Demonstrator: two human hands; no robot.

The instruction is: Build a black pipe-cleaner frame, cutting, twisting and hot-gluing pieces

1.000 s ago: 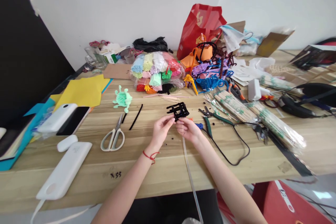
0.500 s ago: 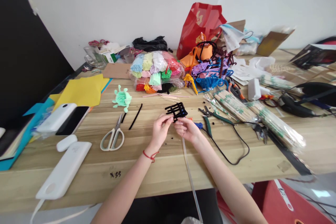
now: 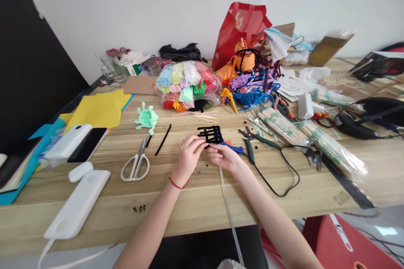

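Note:
Between my hands is a small black lattice of fuzzy pipe cleaners point(image 3: 210, 133), held above the table. My left hand point(image 3: 189, 154) pinches its lower left edge. The fingers of my right hand point(image 3: 223, 156) are closed on its lower right edge. Just behind the lattice lies a blue-handled glue gun point(image 3: 232, 148), partly covered by my right hand; a clear glue stick point(image 3: 227, 206) runs down from beneath that hand past the table edge. White-handled scissors point(image 3: 135, 164) and a loose black pipe cleaner point(image 3: 163, 139) lie left of my hands.
A mint-green pipe cleaner figure point(image 3: 147, 117) stands left. Green-handled pliers point(image 3: 250, 150) and bagged wooden sticks point(image 3: 284, 126) lie right. Behind are a bag of coloured pipe cleaners point(image 3: 186, 82) and a red bag point(image 3: 240, 29). A white power bank point(image 3: 77, 206) lies front left.
The black lattice has turned to sit more level and dropped slightly. My left wrist has shifted a little left, and more of the blue glue gun handle now shows.

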